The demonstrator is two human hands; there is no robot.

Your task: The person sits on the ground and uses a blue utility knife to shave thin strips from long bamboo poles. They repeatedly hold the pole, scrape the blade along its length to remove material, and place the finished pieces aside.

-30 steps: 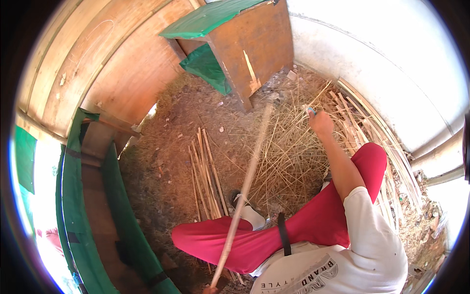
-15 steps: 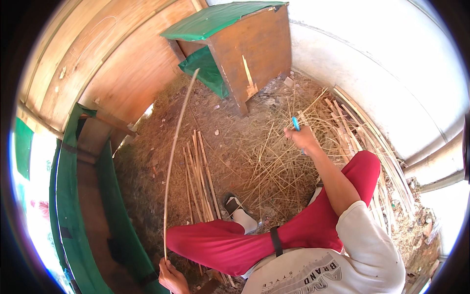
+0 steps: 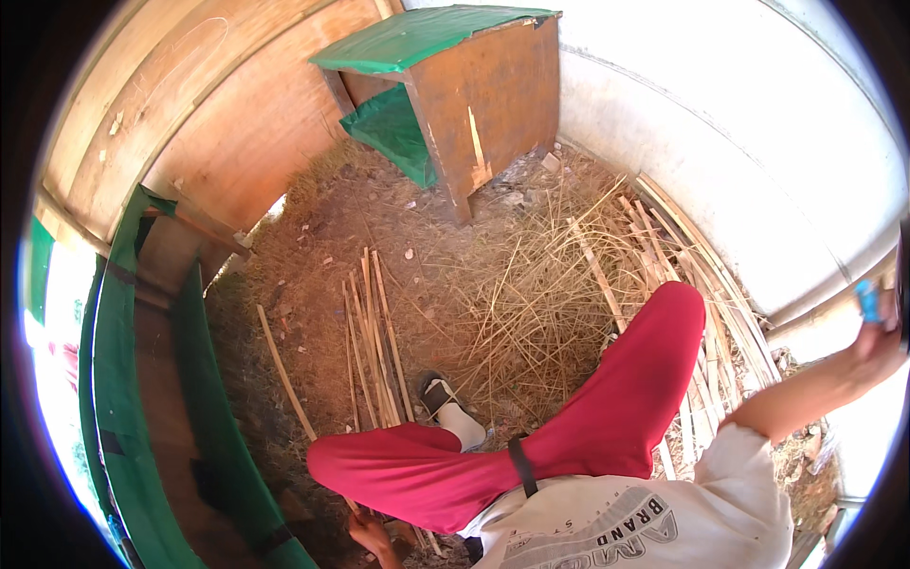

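Observation:
My left hand is low beside my left knee, its fingers closed around the near end of a long thin bamboo strip. The strip slants away to the far left, and my knee covers its middle. Out at the far right edge, my right hand is raised and closed on a slim blue-handled tool. Motion blur and the dark rim hide the rest of that tool, so its kind does not show.
Several bamboo strips lie on the dirt floor by my left foot. A heap of thin shavings spreads ahead, with longer slats along the white wall. A wooden box with green covering stands at the back; a green-lined bench is at left.
My right hand has swung from above the shavings out to the far right with the blue-handled tool. The bamboo strip has tipped left and lower, and my left hand has shifted slightly right.

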